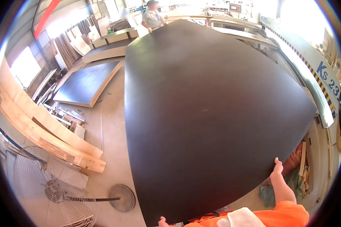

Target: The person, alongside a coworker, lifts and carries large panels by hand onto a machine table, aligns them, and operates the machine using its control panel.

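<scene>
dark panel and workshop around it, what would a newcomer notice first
A huge dark panel fills the middle, its near edge held by the wearer's left hand and right hand. Beyond its far end stands another person. A wire-caged fan stands at lower left.

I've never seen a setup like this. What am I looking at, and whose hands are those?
There's no robot here. This single picture comes from a camera worn on a person's head, looking forward and down, so the edges look curved.

Those are the person's bare hands: the left hand and right hand grip the near edges of a big dark board. A co-worker stands beyond its far end; whether they hold it too, I can't tell.

On the floor at left lies a dark-topped slab, with a wire-caged fan nearer. The pale machine at right is marked "KS 23".
</scene>
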### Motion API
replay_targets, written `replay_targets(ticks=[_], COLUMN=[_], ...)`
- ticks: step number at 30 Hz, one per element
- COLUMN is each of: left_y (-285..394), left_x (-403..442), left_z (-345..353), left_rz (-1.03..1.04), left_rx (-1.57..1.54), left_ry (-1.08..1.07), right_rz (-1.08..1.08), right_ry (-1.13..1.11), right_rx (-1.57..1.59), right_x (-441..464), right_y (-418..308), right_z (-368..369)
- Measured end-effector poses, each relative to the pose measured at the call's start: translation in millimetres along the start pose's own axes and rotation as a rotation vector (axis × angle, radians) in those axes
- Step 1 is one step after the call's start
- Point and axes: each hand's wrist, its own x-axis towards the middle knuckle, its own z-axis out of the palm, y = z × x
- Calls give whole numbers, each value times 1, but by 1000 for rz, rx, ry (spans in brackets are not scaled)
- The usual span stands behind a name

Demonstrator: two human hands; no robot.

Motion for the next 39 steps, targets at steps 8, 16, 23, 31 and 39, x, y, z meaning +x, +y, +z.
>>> replay_targets(ticks=[8, 16, 23, 31, 39], left_y=[-81, -170, -251, -337, -197], left_x=[-111, -154, -115, -131, -71], left_z=[47, 80, 137, 207, 203], left_rz=[-144, 349, 272, 141, 136], left_rx=[80, 273, 200, 556, 1662], left_ry=[67, -133, -139, -208, -844], right_rz=[-16, 89, -95, -1273, -1198], right_ry=[116, 97, 38, 209, -621], right_rx=[76, 185, 151, -843, -1047], right_x=[62, 142, 276, 160, -52], right_y=[-46, -84, -110, -123, 2], right_z=[-84, -125, -134, -94, 61])
